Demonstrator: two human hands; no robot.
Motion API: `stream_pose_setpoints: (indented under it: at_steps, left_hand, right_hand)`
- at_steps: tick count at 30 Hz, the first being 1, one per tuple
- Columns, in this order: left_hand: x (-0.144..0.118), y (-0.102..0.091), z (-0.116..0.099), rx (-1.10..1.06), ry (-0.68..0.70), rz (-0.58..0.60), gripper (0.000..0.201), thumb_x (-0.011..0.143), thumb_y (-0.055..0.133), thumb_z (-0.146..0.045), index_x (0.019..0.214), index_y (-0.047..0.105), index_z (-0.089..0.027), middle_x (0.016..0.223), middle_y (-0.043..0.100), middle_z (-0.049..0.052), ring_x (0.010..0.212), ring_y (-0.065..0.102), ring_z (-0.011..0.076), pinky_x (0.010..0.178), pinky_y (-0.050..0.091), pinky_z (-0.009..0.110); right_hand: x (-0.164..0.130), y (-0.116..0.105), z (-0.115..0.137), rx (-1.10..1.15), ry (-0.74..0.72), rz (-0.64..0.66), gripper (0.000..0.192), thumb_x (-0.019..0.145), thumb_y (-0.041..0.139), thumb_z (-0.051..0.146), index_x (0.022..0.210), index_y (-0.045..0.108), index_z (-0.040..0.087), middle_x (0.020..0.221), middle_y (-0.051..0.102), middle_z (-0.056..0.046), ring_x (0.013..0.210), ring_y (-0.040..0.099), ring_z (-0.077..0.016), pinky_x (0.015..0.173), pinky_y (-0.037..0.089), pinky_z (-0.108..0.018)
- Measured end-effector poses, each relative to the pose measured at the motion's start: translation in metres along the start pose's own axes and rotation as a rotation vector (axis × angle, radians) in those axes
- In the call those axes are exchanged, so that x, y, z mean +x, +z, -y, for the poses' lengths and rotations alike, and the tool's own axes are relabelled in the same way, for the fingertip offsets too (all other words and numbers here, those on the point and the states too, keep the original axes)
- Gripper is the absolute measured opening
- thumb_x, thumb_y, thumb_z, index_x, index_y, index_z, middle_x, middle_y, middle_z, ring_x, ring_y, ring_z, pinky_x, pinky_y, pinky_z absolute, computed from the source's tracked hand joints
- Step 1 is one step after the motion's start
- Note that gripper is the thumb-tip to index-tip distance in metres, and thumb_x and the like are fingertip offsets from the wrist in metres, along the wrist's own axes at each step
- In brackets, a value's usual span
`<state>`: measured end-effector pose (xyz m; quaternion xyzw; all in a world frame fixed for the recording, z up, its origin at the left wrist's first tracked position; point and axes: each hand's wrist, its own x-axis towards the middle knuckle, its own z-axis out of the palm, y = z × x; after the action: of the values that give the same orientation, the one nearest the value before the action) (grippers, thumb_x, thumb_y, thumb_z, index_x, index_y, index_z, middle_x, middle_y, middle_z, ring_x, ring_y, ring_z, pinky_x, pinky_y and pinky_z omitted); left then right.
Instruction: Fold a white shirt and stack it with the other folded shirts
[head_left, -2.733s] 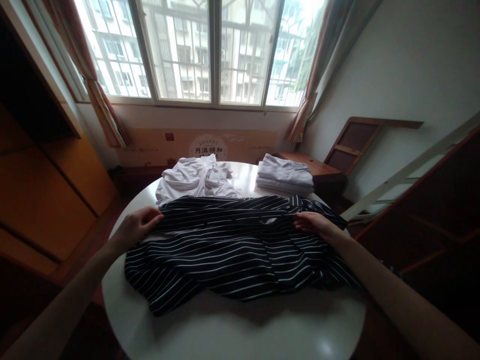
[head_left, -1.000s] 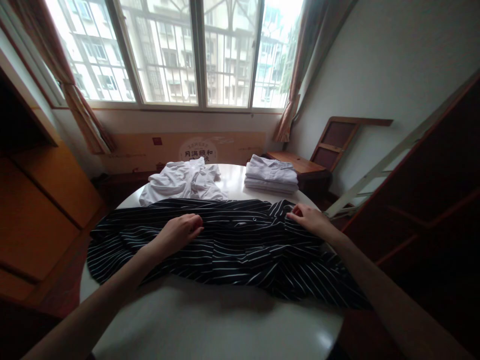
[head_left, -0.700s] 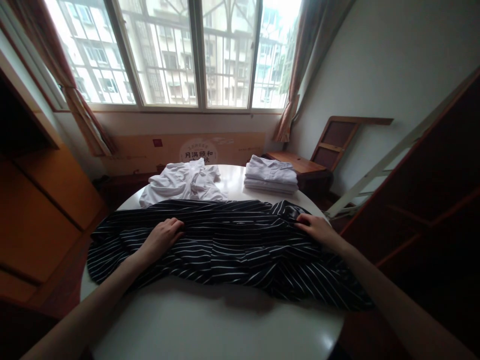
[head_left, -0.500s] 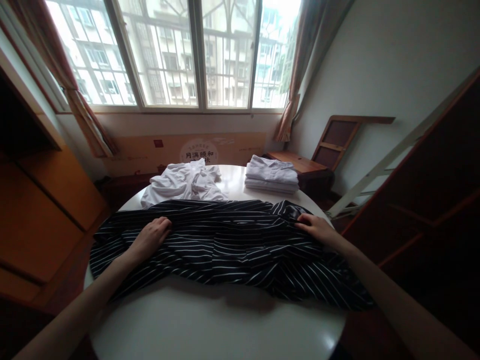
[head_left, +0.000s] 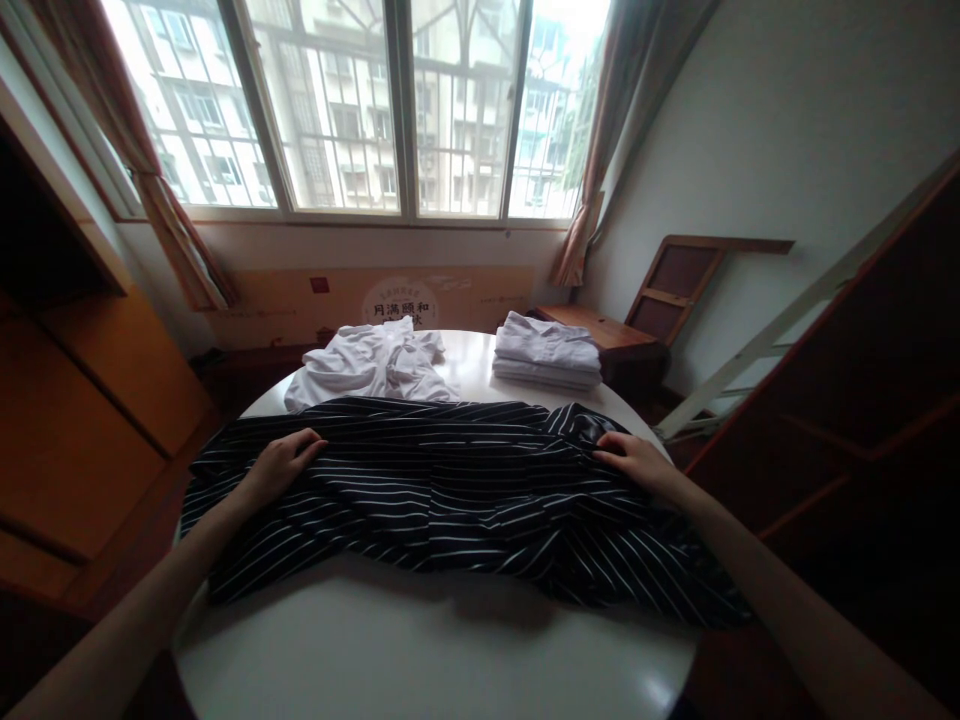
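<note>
A black shirt with white stripes [head_left: 450, 490] lies spread across the round white table [head_left: 420, 650], its fabric rumpled and its lower part hanging past the table at the right. At the upper left of the garment, my left hand [head_left: 281, 465] has its thumb and fingers closed on the cloth. My right hand [head_left: 637, 462] pinches the shirt beside a bunched, shiny dark patch that looks like the collar area. Both hands rest at about the same height, far apart.
Behind the striped shirt lies a loose white shirt [head_left: 367, 365]. A stack of folded white shirts [head_left: 546, 350] sits at the table's back right. Orange cabinets [head_left: 82, 420] stand on the left, a ladder [head_left: 720, 390] on the right, and a window [head_left: 337, 110] ahead.
My left hand has slid a little to the left along the striped cloth. My right hand stays at the same spot, and the view has shifted slightly.
</note>
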<state>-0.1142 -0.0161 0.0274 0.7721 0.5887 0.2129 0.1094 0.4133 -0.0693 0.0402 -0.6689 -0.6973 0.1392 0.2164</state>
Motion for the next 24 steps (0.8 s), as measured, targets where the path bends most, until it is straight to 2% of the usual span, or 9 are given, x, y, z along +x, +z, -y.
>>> stream_pose_setpoints:
  at_steps: [3, 6, 8, 10, 13, 15, 20, 22, 24]
  left_hand:
    - [-0.005, -0.008, 0.001, 0.088, -0.045, 0.016, 0.032, 0.079, 0.030, -0.045, 0.069, 0.048, -0.021, 0.072, 0.061, 0.003, 0.072, 0.058, 0.0204, 0.066, 0.040, 0.027]
    - [-0.008, -0.010, 0.000, 0.252, -0.093, 0.109, 0.027, 0.079, 0.032, -0.039, 0.070, 0.050, -0.021, 0.075, 0.063, 0.004, 0.073, 0.059, 0.0208, 0.065, 0.039, 0.027]
    - [-0.008, -0.009, -0.006, 0.370, -0.109, 0.185, 0.023, 0.078, 0.037, -0.035, 0.072, 0.053, -0.020, 0.081, 0.064, 0.005, 0.077, 0.059, 0.0219, 0.067, 0.038, 0.027]
    - [-0.007, -0.008, -0.018, 0.487, -0.096, 0.162, 0.018, 0.075, 0.041, -0.030, 0.075, 0.055, -0.018, 0.085, 0.063, 0.009, 0.082, 0.057, 0.0241, 0.071, 0.038, 0.030]
    - [-0.003, -0.006, -0.056, 0.571, -0.029, -0.067, 0.015, 0.073, 0.045, -0.021, 0.082, 0.054, -0.015, 0.088, 0.059, 0.011, 0.087, 0.054, 0.0263, 0.076, 0.037, 0.034]
    - [0.003, 0.000, -0.092, 0.490, 0.081, -0.167, 0.014, 0.076, 0.043, -0.021, 0.085, 0.053, -0.016, 0.089, 0.058, 0.010, 0.086, 0.053, 0.0243, 0.077, 0.037, 0.034]
    - [0.024, 0.046, -0.192, 0.164, 0.319, -0.144, 0.016, 0.081, 0.044, -0.031, 0.080, 0.054, -0.019, 0.084, 0.059, 0.005, 0.080, 0.054, 0.0187, 0.070, 0.039, 0.028]
    - [0.033, 0.070, -0.220, 0.084, 0.353, -0.117, 0.021, 0.080, 0.047, -0.037, 0.079, 0.055, -0.018, 0.083, 0.060, 0.006, 0.079, 0.055, 0.0191, 0.068, 0.040, 0.028]
    - [0.041, 0.092, -0.235, -0.009, 0.332, -0.068, 0.027, 0.078, 0.050, -0.044, 0.079, 0.057, -0.018, 0.082, 0.061, 0.006, 0.078, 0.056, 0.0197, 0.066, 0.040, 0.028]
  right_hand:
    - [0.001, 0.000, 0.002, -0.003, -0.007, -0.002, 0.017, 0.070, 0.052, 0.035, 0.071, 0.059, 0.020, 0.074, 0.065, -0.003, 0.072, 0.060, -0.0202, 0.065, 0.043, -0.028]
    - [0.002, 0.002, 0.005, -0.042, -0.029, -0.001, 0.015, 0.070, 0.053, 0.034, 0.071, 0.059, 0.020, 0.073, 0.065, -0.003, 0.070, 0.059, -0.0190, 0.064, 0.042, -0.027]
    - [0.003, 0.002, 0.007, -0.104, -0.035, 0.012, 0.014, 0.070, 0.055, 0.033, 0.069, 0.059, 0.020, 0.071, 0.065, -0.002, 0.067, 0.059, -0.0183, 0.061, 0.041, -0.026]
    - [0.004, -0.001, 0.012, -0.182, -0.028, 0.002, 0.015, 0.070, 0.056, 0.035, 0.068, 0.060, 0.020, 0.070, 0.065, -0.003, 0.065, 0.058, -0.0182, 0.058, 0.039, -0.026]
    - [0.009, -0.008, 0.031, -0.234, -0.035, -0.078, 0.016, 0.071, 0.057, 0.035, 0.073, 0.061, 0.019, 0.072, 0.065, -0.004, 0.064, 0.058, -0.0183, 0.056, 0.038, -0.026]
    - [0.014, -0.012, 0.051, -0.202, -0.079, -0.119, 0.014, 0.073, 0.056, 0.032, 0.076, 0.062, 0.019, 0.074, 0.066, -0.004, 0.066, 0.058, -0.0180, 0.058, 0.039, -0.026]
    - [0.031, -0.001, 0.102, -0.131, -0.171, -0.151, 0.013, 0.078, 0.052, 0.025, 0.076, 0.063, 0.019, 0.077, 0.067, -0.005, 0.071, 0.061, -0.0186, 0.063, 0.040, -0.026]
    - [0.037, 0.008, 0.114, -0.104, -0.177, -0.175, 0.013, 0.078, 0.052, 0.024, 0.077, 0.064, 0.019, 0.078, 0.068, -0.006, 0.074, 0.061, -0.0193, 0.064, 0.040, -0.026]
    - [0.041, 0.017, 0.119, -0.072, -0.171, -0.203, 0.012, 0.077, 0.052, 0.022, 0.077, 0.063, 0.018, 0.079, 0.068, -0.006, 0.076, 0.061, -0.0197, 0.066, 0.041, -0.027]
